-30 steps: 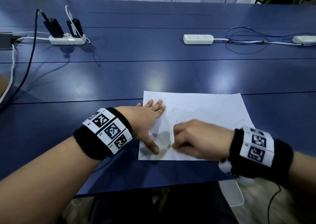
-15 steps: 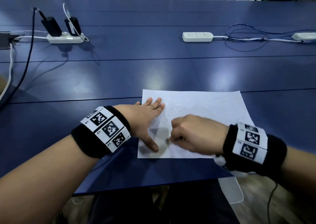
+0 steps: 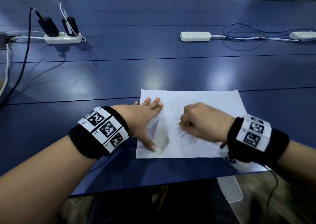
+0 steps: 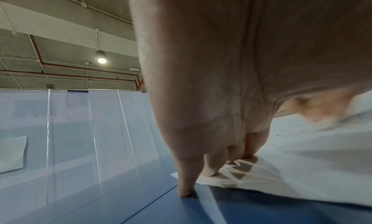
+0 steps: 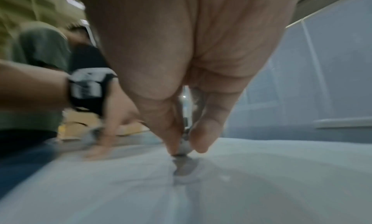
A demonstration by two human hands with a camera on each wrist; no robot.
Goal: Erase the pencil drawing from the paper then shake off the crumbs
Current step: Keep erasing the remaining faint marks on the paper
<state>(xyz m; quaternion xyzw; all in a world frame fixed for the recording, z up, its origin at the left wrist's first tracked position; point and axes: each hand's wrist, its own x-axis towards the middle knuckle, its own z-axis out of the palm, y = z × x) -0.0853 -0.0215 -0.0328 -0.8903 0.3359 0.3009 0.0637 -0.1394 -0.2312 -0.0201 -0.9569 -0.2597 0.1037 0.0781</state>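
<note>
A white sheet of paper (image 3: 205, 102) lies on the blue table near its front edge. My left hand (image 3: 147, 119) lies flat on the sheet's left side, fingers straight and thumb spread, holding it down. My right hand (image 3: 201, 121) is curled over the middle of the sheet and pinches a small grey eraser (image 5: 184, 146) between thumb and fingertips, its tip on the paper (image 5: 261, 187). Faint pencil lines (image 3: 185, 135) show just below that hand. Dark eraser crumbs (image 3: 177, 111) lie scattered between the two hands.
The blue table (image 3: 136, 73) stretches far behind the sheet. A power strip with two black adapters (image 3: 61, 38) sits at the back left, a second white strip (image 3: 195, 36) and loose blue cables (image 3: 248, 35) at the back right. The table's front edge runs just below my wrists.
My right hand has moved to the right and slightly away across the sheet, uncovering pencil lines beneath it. The left hand stays flat on the paper's left side.
</note>
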